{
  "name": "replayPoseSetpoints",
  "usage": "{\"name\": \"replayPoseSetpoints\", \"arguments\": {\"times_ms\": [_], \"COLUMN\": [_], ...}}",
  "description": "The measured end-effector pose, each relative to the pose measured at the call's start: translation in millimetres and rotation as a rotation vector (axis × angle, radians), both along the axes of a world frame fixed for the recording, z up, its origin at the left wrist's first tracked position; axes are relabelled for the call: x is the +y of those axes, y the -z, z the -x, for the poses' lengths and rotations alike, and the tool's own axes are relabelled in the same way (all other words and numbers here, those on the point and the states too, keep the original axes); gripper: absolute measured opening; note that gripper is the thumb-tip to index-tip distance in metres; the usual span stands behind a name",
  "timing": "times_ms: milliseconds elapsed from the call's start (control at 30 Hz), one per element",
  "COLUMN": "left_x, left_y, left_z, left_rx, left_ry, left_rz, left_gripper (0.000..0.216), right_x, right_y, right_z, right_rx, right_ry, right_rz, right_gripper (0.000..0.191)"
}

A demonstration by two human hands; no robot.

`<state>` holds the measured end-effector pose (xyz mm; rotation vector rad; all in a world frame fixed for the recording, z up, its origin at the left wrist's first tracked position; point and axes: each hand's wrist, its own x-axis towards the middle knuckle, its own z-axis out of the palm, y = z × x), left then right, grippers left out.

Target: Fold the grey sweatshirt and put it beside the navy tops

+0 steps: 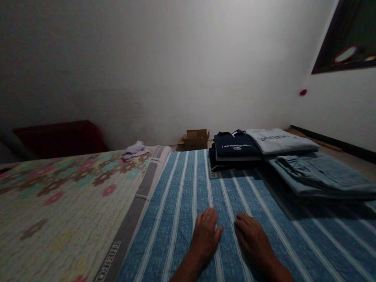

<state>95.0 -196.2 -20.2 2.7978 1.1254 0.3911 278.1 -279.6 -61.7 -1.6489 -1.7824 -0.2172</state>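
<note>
My left hand (205,235) rests palm down on a blue cloth with white stripes (182,196), fingers stretched forward and thumb apart. To its right, my right hand (255,239) hovers at or just over the same cloth, loosely bent with its fingertips pointing left; nothing shows in it. Beyond the hands lie folded clothes: a dark navy garment (235,145) with white print on top of a stack, a light grey garment (282,141) with dark lettering, and folded blue jeans (326,172) at the right.
On the left is a flowered bedcover (76,207) with a grey lettered border. A crumpled pale lilac cloth (135,151) lies near its far edge. Behind the bed stand an open cardboard box (196,140) and a dark red object (61,137) by the wall (164,70).
</note>
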Motion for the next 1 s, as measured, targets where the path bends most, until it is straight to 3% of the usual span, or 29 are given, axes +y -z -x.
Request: {"name": "replayPoseSetpoints", "arguments": {"times_ms": [267, 500, 1000], "left_x": [6, 15, 30], "left_y": [6.9, 15.5, 7.2], "left_z": [4, 5, -7], "left_rx": [-0.009, -0.076, -0.103], "left_ry": [0.026, 0.051, 0.1], "left_rz": [-0.078, -0.137, -0.116], "left_gripper": [0.04, 0.038, 0.039], "right_x": [1, 2, 11], "right_y": [-4.6, -18.6, -43.8], "right_z": [1, 2, -9], "right_rx": [0.052, 0.153, 0.207], "right_ry": [-0.011, -0.007, 0.025], "right_rz": [-0.019, 0.068, 0.178], "right_gripper": [0.021, 0.022, 0.011]}}
